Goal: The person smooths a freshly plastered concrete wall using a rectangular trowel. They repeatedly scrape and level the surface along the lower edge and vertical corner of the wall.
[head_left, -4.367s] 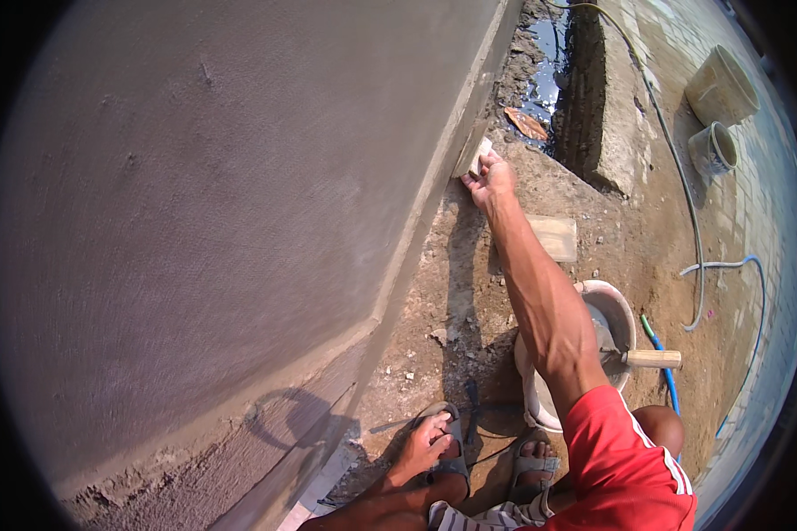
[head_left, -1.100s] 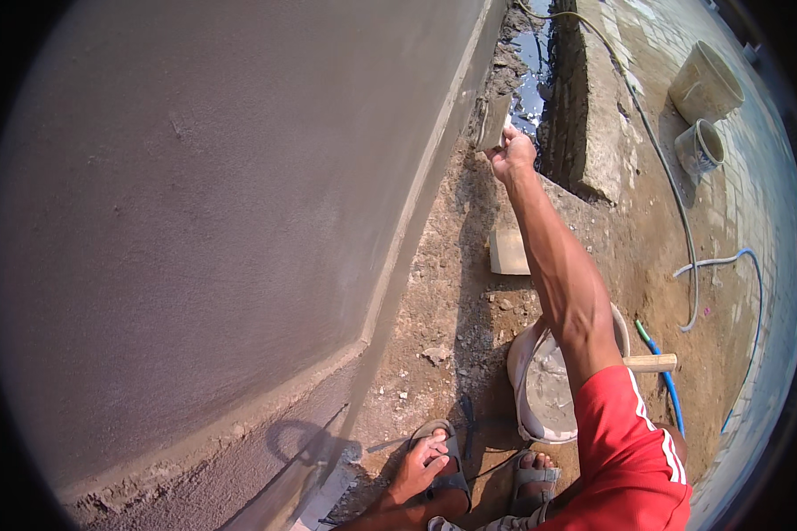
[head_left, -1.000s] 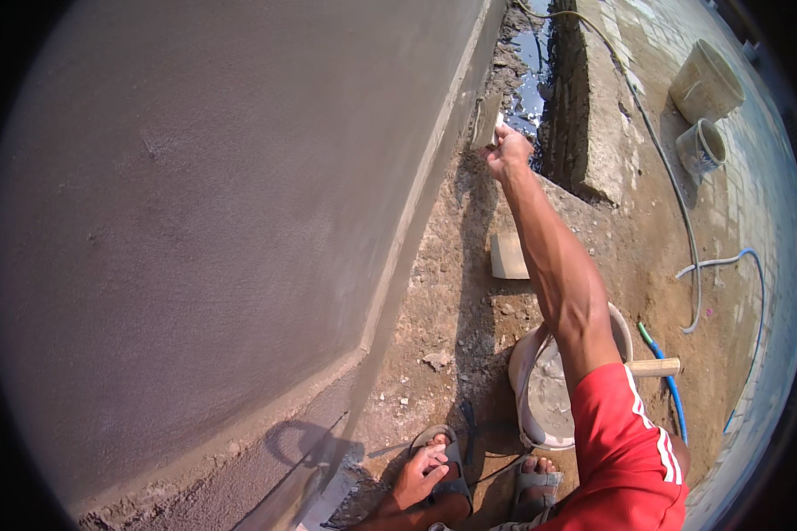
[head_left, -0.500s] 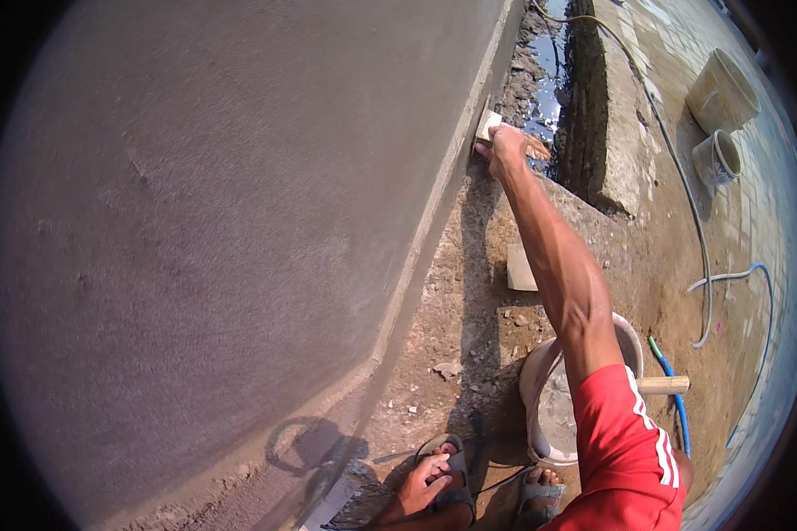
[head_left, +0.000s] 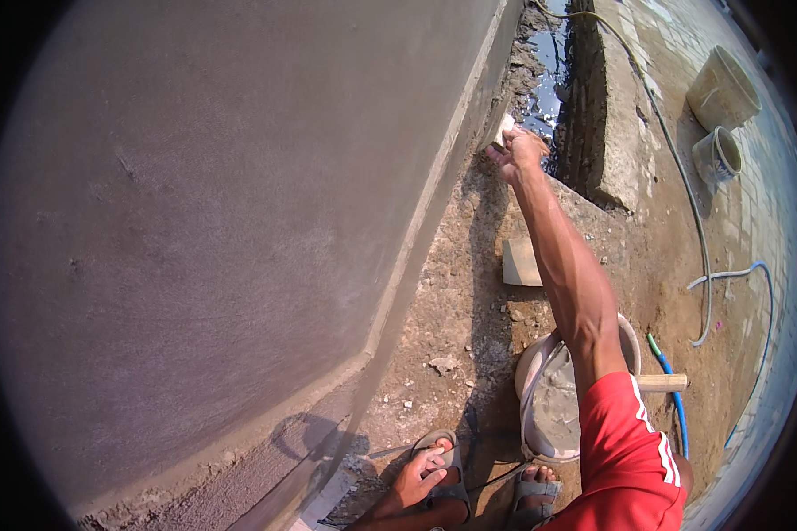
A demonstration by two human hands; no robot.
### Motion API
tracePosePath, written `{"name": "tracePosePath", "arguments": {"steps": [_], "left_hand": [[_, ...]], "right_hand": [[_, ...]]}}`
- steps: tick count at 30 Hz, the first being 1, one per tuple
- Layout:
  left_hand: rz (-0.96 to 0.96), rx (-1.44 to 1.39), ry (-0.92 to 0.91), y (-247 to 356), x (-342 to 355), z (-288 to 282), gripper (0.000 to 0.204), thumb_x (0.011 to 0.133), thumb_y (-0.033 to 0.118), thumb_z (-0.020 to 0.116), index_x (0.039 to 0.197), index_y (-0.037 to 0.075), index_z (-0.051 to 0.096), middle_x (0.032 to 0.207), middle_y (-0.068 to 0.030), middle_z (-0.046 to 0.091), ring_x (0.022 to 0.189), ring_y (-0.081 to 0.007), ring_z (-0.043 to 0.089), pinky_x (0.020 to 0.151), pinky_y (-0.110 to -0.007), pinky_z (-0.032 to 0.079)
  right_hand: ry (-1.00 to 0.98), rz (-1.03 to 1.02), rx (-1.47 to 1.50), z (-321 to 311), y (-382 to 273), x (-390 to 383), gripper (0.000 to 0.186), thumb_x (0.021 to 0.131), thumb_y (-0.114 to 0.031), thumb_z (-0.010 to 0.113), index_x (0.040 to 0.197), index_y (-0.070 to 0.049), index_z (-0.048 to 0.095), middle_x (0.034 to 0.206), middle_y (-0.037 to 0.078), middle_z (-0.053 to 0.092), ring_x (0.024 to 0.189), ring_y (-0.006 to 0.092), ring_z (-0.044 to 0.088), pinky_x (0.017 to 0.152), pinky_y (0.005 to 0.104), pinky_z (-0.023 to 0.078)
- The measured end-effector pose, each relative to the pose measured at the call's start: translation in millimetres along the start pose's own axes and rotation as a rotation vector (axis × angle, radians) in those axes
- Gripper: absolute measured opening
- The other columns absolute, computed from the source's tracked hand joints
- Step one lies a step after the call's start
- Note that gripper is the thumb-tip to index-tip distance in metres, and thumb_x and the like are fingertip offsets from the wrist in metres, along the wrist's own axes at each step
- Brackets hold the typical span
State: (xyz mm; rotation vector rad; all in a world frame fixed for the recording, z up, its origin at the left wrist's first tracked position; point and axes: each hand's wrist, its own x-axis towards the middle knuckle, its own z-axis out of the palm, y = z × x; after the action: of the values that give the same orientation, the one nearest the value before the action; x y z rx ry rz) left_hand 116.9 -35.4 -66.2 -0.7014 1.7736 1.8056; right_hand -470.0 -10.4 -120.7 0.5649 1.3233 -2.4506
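— So where's the right hand [head_left: 520,152] now?

— Stretched far out along the foot of the grey plastered wall [head_left: 239,203]; its fingers are closed on a small pale float [head_left: 504,129], pressed flat against the wall's lower band, probably because that edge needs a firm, even face.

— And the left hand [head_left: 419,479]?

— Low down, fingers spread and resting on the sandalled foot [head_left: 441,460]; it holds nothing, likely just steadying the crouch.

— What else is close?

— A mortar pan [head_left: 553,403] sits just under the right arm, within easy reach, a wooden-handled tool [head_left: 660,382] lying across its rim; a pale board [head_left: 522,262] lies on the dirt beside the forearm; two buckets [head_left: 723,106] stand well apart.
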Motion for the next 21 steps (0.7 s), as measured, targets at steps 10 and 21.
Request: {"name": "tracePosePath", "arguments": {"steps": [10,21], "left_hand": [[0.000,-0.064,-0.022,-15,-3,-2,0.048,0.087,0.017,0.061,0.130,0.003,0.043,0.105,-0.0115,0.056,0.095,-0.0190,0.057,0.081,-0.031,0.047],[0.012,-0.005,0.009,-6,-5,-7,0.048,0.087,0.017,0.061,0.129,0.002,0.043,0.103,-0.0118,0.059,0.091,-0.0184,0.060,0.078,-0.031,0.049]], "right_hand": [[0.048,0.028,0.011,22,3,20,0.020,0.085,-0.002,0.048,0.105,-0.002,0.054,0.098,0.010,0.055,0.085,0.0237,0.058,0.068,0.0408,0.056],[-0.181,-0.475,-0.091,68,-71,-41,0.031,0.089,-0.006,0.051,0.118,0.000,0.052,0.103,0.012,0.061,0.088,0.0192,0.061,0.067,0.0340,0.055]]}}
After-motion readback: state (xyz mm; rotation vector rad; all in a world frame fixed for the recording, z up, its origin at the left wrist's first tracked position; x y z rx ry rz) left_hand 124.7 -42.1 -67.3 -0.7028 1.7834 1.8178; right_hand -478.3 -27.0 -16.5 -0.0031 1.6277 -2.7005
